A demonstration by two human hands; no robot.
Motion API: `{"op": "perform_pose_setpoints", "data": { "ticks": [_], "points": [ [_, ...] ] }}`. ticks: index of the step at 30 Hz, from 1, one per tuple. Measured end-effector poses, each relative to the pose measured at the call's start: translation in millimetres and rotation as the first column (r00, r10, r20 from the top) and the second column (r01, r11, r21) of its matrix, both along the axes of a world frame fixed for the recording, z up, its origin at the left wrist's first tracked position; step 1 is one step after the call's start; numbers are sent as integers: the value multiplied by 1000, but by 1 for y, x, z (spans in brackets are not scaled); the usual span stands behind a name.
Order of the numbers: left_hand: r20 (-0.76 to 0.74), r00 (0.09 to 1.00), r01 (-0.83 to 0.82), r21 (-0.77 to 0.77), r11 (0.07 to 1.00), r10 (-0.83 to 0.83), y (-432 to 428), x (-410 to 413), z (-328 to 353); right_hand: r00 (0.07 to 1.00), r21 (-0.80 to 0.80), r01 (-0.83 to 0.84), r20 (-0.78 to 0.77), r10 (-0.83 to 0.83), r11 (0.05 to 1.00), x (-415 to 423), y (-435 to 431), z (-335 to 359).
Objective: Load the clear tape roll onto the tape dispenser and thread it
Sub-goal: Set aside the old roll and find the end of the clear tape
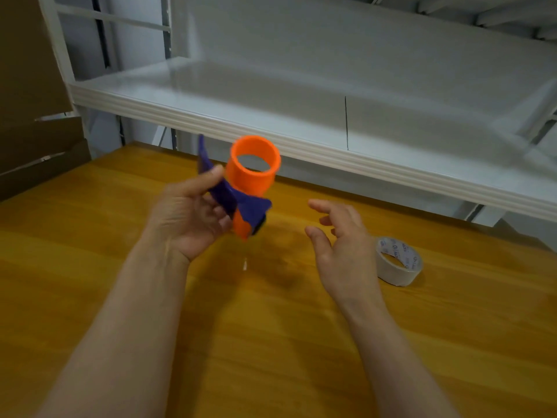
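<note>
My left hand [187, 215] grips the tape dispenser [244, 185] above the wooden table [271, 342]. The dispenser has a purple frame and an orange hollow drum whose open end faces up toward me; the drum carries no roll. My thumb lies on the purple frame. The tape roll [398, 260], pale with a printed core, lies flat on the table to the right. Between the dispenser and the roll hovers my right hand [340, 245], fingers loosely spread, holding nothing, a little left of the roll and apart from it.
A white metal shelf [301, 140] overhangs the far edge of the table, just behind the dispenser. Brown cardboard boxes [33, 116] stand at the far left. A small pale scrap [244, 263] lies on the wood below the dispenser.
</note>
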State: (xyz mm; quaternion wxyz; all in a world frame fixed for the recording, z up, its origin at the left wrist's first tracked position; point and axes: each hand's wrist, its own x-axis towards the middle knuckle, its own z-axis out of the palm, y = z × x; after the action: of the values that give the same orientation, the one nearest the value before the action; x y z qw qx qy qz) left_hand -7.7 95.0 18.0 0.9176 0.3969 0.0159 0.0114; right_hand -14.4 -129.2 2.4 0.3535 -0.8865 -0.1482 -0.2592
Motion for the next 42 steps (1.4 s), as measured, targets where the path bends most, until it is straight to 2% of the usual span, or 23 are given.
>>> {"op": "perform_pose_setpoints", "data": {
  "ticks": [3, 5, 10, 13, 20, 25, 29, 31, 32, 34, 36, 39, 42],
  "points": [
    [-31, 984, -178, -211, 961, 176, 21, 1, -5, 996, -136, -52, -79, 42, 989, 4, 7, -4],
    [-67, 970, -243, -275, 930, 233, 28, 1, -5, 990, -246, -88, -132, 57, 965, 7, 15, -4],
    [-118, 956, -287, -183, 940, 269, 23, -1, -4, 976, -480, -193, -181, 119, 856, 18, 48, 1],
    [-136, 955, -278, -123, 953, 262, 18, -1, -3, 970, -566, -229, -196, 141, 792, 25, 69, -2],
    [-158, 956, -263, -87, 961, 248, 15, -2, -2, 971, -657, -225, -215, 107, 720, 31, 94, -10],
    [-154, 960, -252, -110, 961, 234, 16, -2, -1, 982, -642, -183, -162, 102, 745, 32, 93, -15],
    [-161, 958, -259, -122, 958, 238, 18, 0, -2, 980, -549, -150, -190, 52, 822, 33, 74, -14],
    [-170, 961, -238, -119, 964, 217, 18, 1, -2, 971, -426, -122, -237, 19, 896, 34, 57, -13],
    [-177, 964, -221, -104, 970, 200, 17, 2, -3, 962, -312, -112, -271, 25, 943, 35, 47, -11],
    [-200, 967, -166, -26, 986, 158, 15, 3, -4, 925, 41, -109, -361, 116, 993, 30, 29, -4],
    [-223, 967, -100, 124, 987, 126, 9, 3, -5, 885, 299, -75, -420, 202, 951, 20, 12, 3],
    [-230, 970, -1, 306, 952, 75, -4, 5, -9, 896, 401, -24, -397, 197, 916, 8, -9, 4],
    [-255, 967, 74, 360, 930, 22, -18, 6, -10, 924, 466, 18, -346, 163, 885, 1, -22, -1]
  ]
}}
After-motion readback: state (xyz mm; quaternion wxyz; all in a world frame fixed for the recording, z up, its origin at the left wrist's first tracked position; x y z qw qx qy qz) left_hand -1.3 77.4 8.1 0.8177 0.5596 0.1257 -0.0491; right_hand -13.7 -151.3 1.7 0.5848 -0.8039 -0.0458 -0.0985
